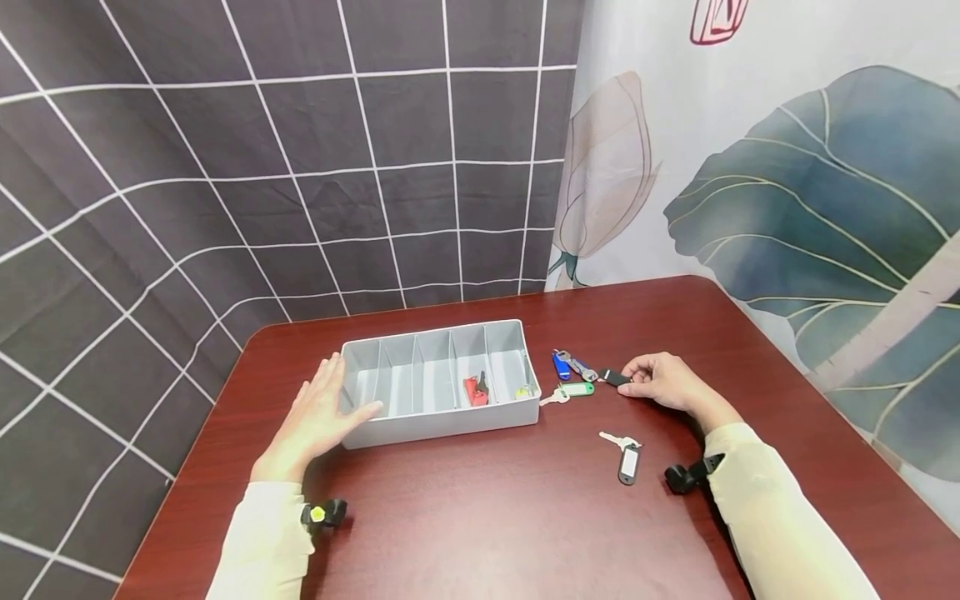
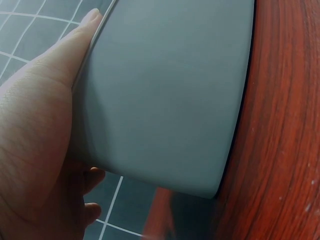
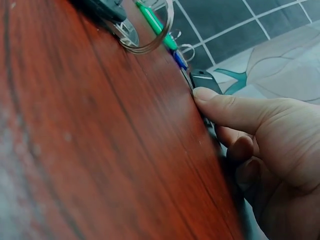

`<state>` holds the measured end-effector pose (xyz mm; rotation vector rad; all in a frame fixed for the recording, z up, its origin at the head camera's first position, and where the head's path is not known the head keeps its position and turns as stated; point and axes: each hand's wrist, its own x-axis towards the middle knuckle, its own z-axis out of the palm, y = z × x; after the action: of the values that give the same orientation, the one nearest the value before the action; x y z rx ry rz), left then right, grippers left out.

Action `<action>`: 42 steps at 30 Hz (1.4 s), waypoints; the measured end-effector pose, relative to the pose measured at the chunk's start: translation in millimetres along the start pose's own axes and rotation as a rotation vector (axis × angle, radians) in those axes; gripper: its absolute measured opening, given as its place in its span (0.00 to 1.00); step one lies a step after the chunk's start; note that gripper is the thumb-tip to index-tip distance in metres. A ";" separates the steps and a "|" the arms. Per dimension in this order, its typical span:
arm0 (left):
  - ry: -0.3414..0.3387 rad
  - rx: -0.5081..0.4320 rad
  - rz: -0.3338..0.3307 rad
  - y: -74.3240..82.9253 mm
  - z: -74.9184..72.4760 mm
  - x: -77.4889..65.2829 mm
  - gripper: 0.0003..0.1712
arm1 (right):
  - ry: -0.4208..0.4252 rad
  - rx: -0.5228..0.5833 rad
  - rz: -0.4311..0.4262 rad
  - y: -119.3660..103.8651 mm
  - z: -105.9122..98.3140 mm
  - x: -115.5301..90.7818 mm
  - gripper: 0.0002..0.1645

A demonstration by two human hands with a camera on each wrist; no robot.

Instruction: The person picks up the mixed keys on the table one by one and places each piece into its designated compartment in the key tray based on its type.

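Observation:
My right hand pinches a black key tag between thumb and fingers, low over the table. In the right wrist view, the thumb lies on that tag's edge. My left hand rests against the left end of a grey divided box, thumb at its front rim, fingers along the end wall. Inside the box, a red key tag with a dark key lies in the fourth compartment from the left, and a yellow tag in the rightmost one.
Blue key tags and a green key tag with keys lie between box and right hand. Nearer me is another black tag with a white label and a key. Curtains stand behind the table.

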<state>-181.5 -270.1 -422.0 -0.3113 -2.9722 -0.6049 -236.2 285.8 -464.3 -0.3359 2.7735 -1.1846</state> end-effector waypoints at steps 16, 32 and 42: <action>-0.024 -0.006 -0.007 0.5 -2.1 0.8 0.65 | 0.023 -0.028 -0.040 4.0 0.7 -0.6 0.10; -0.026 -0.010 -0.005 0.0 -2.8 1.0 0.65 | -0.013 0.010 -0.033 1.0 -4.9 -3.4 0.09; -0.020 -0.010 -0.005 0.2 -1.6 0.2 0.64 | -0.010 0.005 -0.058 -1.2 -4.7 -2.7 0.08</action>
<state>-181.6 -270.6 -420.4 -0.3133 -2.9905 -0.6213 -234.3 289.0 -460.1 -0.4238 2.7703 -1.1986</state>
